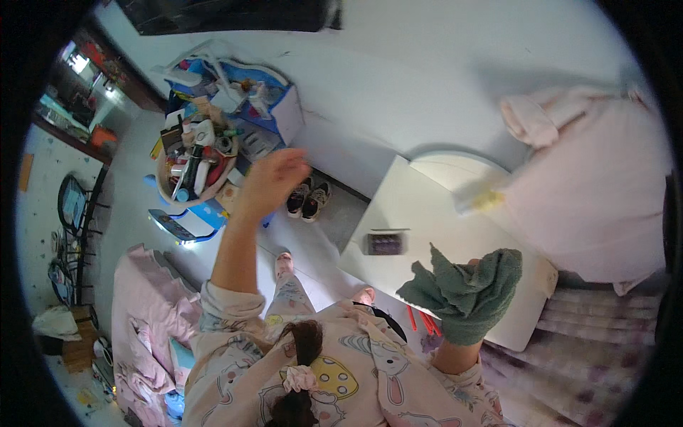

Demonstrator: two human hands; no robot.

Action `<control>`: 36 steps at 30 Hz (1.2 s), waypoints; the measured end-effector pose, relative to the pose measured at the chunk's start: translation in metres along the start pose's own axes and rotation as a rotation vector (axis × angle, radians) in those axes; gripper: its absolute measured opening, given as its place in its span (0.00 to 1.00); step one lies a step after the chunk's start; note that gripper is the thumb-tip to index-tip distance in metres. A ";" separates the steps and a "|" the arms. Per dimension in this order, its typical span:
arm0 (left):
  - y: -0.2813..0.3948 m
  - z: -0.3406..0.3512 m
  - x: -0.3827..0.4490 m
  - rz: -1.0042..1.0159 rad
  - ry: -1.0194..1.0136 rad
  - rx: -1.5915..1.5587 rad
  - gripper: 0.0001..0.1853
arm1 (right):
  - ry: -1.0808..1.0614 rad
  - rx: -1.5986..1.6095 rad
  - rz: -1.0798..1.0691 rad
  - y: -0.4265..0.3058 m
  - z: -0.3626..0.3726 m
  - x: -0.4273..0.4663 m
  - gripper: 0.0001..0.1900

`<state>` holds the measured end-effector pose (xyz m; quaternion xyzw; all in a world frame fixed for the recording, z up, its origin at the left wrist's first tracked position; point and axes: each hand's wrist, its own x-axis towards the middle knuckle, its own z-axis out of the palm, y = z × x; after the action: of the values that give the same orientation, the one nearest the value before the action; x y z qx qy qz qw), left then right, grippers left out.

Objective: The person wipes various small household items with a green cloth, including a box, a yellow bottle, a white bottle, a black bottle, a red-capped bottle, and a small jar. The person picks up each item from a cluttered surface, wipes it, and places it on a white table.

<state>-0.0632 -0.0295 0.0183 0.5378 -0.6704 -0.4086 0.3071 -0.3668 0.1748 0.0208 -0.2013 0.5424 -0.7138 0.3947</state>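
Note:
A crumpled green cloth (472, 293), apparently a towel, is draped over my right hand (474, 261) and hangs down around the wrist. Only a bit of fingertip shows through its folds, above the white table (427, 224). My left hand (277, 176) is raised in front of me, slightly blurred, with loosely bent fingers and nothing visible in it. In the picture it lies just right of a round basket (163, 181) full of bottles and tubes. A small dark purple box (386, 244) and a thin dark stick (389, 229) rest on the tabletop. Near the wall lies a blurred clear-and-yellow item (483, 203).
A blue-and-white desk (288, 109) stands by the wall, beside a folding chair (184, 227). Sneakers (309, 200) sit on the floor. A pale pink garment (592, 197) hangs at right over a purple patterned fabric (581, 341). A pink-covered bed (149, 299) is at left.

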 end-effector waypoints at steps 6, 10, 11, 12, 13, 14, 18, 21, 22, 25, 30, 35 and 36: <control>-0.215 -0.184 -0.004 -0.288 0.681 -0.291 0.22 | -0.209 -0.270 -0.091 0.057 0.149 -0.029 0.20; -0.338 -0.296 0.039 -0.279 0.863 -0.198 0.30 | -0.290 -0.431 -0.144 0.099 0.244 -0.049 0.22; -0.365 -0.326 0.054 -0.263 0.860 -0.188 0.31 | -0.315 -0.467 -0.160 0.107 0.265 -0.053 0.23; -0.393 -0.352 0.069 -0.250 0.849 -0.179 0.31 | -0.335 -0.510 -0.176 0.113 0.282 -0.057 0.24; -0.385 -0.355 0.085 -0.240 0.814 -0.179 0.32 | -0.338 -0.564 -0.195 0.119 0.295 -0.060 0.25; -0.376 -0.355 0.099 -0.214 0.757 -0.376 0.35 | -0.336 -0.610 -0.209 0.124 0.305 -0.063 0.25; -0.411 -0.404 0.141 -0.348 0.734 0.035 0.30 | -0.177 -0.366 -0.005 0.133 0.335 -0.082 0.29; -0.420 -0.399 0.143 -0.203 0.461 -0.059 0.24 | -0.392 -1.648 -0.858 0.105 0.380 -0.086 0.33; -0.407 -0.384 0.147 -0.074 0.405 0.180 0.23 | -0.373 -1.672 -0.907 0.108 0.381 -0.086 0.33; -0.364 -0.350 0.146 -0.070 0.310 0.253 0.27 | -0.255 -1.590 -0.908 0.122 0.374 -0.085 0.31; -0.349 -0.315 0.153 -0.225 0.336 0.853 0.27 | -0.264 -1.458 -0.866 0.135 0.383 -0.089 0.32; -0.368 -0.314 0.149 -0.099 0.423 0.783 0.21 | -0.292 -1.389 -0.842 0.144 0.389 -0.091 0.34; -0.363 -0.318 0.143 -0.045 0.471 0.745 0.20 | -0.295 -1.375 -0.842 0.145 0.389 -0.091 0.34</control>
<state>0.3448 -0.2690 -0.1523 0.7049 -0.6716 -0.0118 0.2279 0.0166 -0.0082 0.0270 -0.6769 0.6803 -0.2765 -0.0505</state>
